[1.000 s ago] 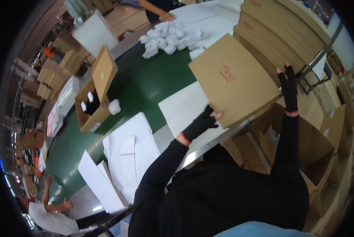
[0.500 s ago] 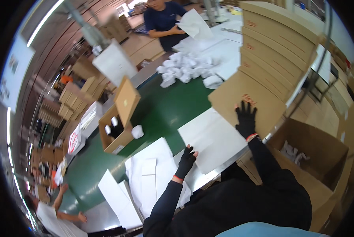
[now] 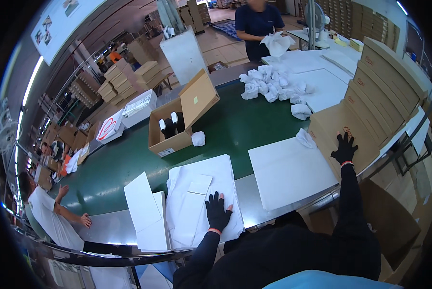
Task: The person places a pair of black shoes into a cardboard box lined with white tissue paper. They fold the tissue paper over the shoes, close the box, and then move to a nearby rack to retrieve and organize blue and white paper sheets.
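I find the left hand (image 3: 218, 213) spread over the paper stack (image 3: 181, 188), gripping nothing. The right hand (image 3: 345, 149), fingers wide, rests on a brown box (image 3: 327, 126), just beside the stacked cartons (image 3: 370, 103). Beyond, I note an open box (image 3: 165, 143) and crumpled paper (image 3: 269, 83).

On the metal-edged green table (image 3: 114, 185): an open cardboard box (image 3: 176, 141), a white wad (image 3: 198, 138), white paper sheets (image 3: 184, 209).

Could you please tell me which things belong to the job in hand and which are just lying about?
Seemingly in use: white paper sheets under the left hand; brown cardboard box under the right hand.

Apparently lying about: white fan; background cartons.
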`<state>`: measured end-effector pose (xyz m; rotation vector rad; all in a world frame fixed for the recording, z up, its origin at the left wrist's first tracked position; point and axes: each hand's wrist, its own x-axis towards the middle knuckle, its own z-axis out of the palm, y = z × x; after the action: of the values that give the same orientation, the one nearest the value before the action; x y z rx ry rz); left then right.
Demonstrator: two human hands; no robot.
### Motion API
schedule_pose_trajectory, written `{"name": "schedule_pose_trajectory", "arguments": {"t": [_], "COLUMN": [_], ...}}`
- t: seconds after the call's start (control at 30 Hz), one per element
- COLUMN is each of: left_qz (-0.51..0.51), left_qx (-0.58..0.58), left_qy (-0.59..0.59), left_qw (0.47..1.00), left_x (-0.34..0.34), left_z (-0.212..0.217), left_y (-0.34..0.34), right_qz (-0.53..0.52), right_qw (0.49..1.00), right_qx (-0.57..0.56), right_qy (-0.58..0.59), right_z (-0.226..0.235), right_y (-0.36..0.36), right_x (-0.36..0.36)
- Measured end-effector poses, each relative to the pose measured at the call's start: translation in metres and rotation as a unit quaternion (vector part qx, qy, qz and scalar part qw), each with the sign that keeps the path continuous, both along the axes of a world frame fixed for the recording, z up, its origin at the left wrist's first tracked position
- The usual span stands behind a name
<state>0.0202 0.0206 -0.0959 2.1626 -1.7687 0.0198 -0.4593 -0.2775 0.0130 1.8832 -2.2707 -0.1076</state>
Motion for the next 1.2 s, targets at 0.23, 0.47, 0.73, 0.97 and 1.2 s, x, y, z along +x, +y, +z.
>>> {"name": "schedule_pose_trajectory", "arguments": {"t": [0.23,0.47,0.73,0.97,1.2], "left_qz": [0.001,0.006,0.002,0.009,-0.004], "left_qx": [0.008,0.012,0.022,0.003,0.015], "left_qy": [0.008,0.008,-0.021,0.002,-0.011], "left_qw": [1.0,1.0,1.0,1.0,1.0], "left_x": [-0.002,0.0,0.007,0.0,0.001], "left_z": [0.006,0.009,-0.009,-0.002,-0.002], "left_y": [-0.001,-0.003,-0.005,0.0,-0.01], "right_qz": [-0.023,-0.033,-0.041,0.288,0.216], "right_qw": [1.0,0.999,0.993,0.939,0.971], "right_qx": [-0.006,0.006,-0.038,-0.151,-0.006], "right_qy": [0.003,0.016,0.105,-0.112,-0.102], "right_z": [-0.006,-0.011,-0.028,-0.101,-0.134], "right_y": [-0.038,-0.074,-0.093,0.056,0.094], "right_x": [-0.053,-0.08,-0.063,0.056,0.078]}}
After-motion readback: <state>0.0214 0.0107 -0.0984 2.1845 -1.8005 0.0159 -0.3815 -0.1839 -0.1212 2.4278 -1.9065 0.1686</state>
